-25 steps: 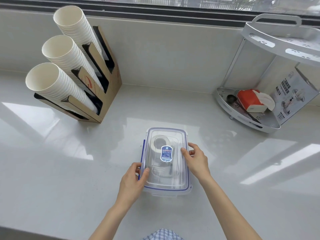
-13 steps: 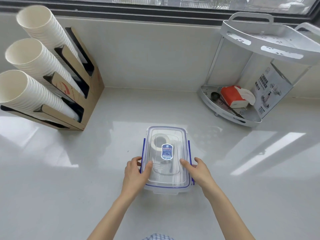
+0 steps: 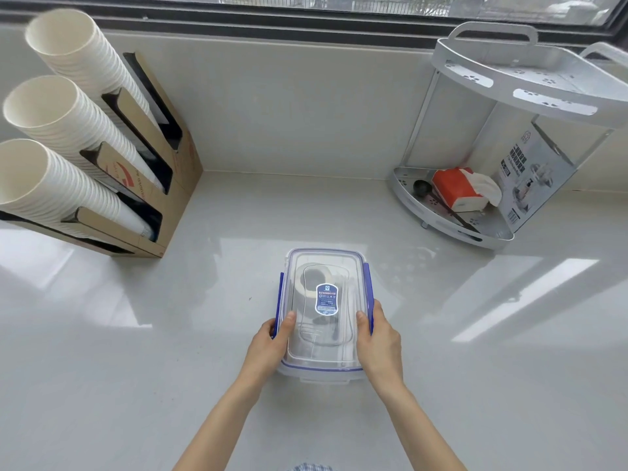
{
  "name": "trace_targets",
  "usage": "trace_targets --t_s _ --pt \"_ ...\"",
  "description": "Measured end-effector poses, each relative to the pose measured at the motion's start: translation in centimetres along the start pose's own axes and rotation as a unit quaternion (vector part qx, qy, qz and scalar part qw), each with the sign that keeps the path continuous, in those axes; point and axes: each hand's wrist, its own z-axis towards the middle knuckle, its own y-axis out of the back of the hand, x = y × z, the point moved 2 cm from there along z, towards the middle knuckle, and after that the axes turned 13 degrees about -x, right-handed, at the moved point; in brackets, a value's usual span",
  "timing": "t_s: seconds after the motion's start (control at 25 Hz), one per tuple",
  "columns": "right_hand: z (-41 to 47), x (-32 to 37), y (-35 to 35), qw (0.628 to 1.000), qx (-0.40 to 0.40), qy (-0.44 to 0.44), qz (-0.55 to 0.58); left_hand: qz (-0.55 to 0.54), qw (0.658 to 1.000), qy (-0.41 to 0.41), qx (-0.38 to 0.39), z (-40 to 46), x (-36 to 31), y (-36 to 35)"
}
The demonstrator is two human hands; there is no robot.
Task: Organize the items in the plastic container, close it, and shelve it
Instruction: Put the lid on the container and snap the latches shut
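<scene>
Both hands, left hand (image 3: 268, 345) and right hand (image 3: 379, 341), are clasping the plastic container (image 3: 324, 314) sides; its long axis is pointing away from you, shelf (image 3: 452, 229) lying far right.

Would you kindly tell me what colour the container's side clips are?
Blue, on a clear plastic container; the side clips show best in the head view.

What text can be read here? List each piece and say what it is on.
Blue sticker on the plastic container's lid: print too small to read.
Cardboard cup holder: red logo with lettering, upside down and partly hidden, not readable.
White box on the corner rack: dark print and a barcode, too blurred to read.
Nothing else bears text.
</scene>
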Motion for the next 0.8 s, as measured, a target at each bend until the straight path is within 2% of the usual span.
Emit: trace_targets --t_s 0.24,0.36,0.44,0.56,0.68,0.8 --pt "0.09 0.02 0.05 1.000 -0.015 0.005 -0.005 -0.012 0.999 -0.001 -0.049 -0.20 -0.21 0.00" --pt "0.03 -0.07 0.02 1.000 -0.012 0.005 -0.002 -0.001 0.995 -0.032 -0.093 -0.32 -0.27 0.14" --pt "0.02 -0.19 -0.02 1.000 -0.012 0.005 0.003 0.006 0.994 -0.048 -0.093 -0.29 -0.20 0.17" --pt "-0.01 -0.36 -0.09 1.000 -0.013 0.006 0.007 0.031 0.992 -0.090 -0.081 -0.60 -0.47 0.10" --pt "-0.02 -0.28 -0.11 1.000 -0.014 0.006 0.007 0.060 0.985 -0.129 -0.099 -0.69 -0.69 0.27" --pt "0.03 -0.18 -0.05 1.000 -0.015 0.010 -0.004 0.147 0.964 -0.196 -0.106 -0.48 -0.96 0.40"
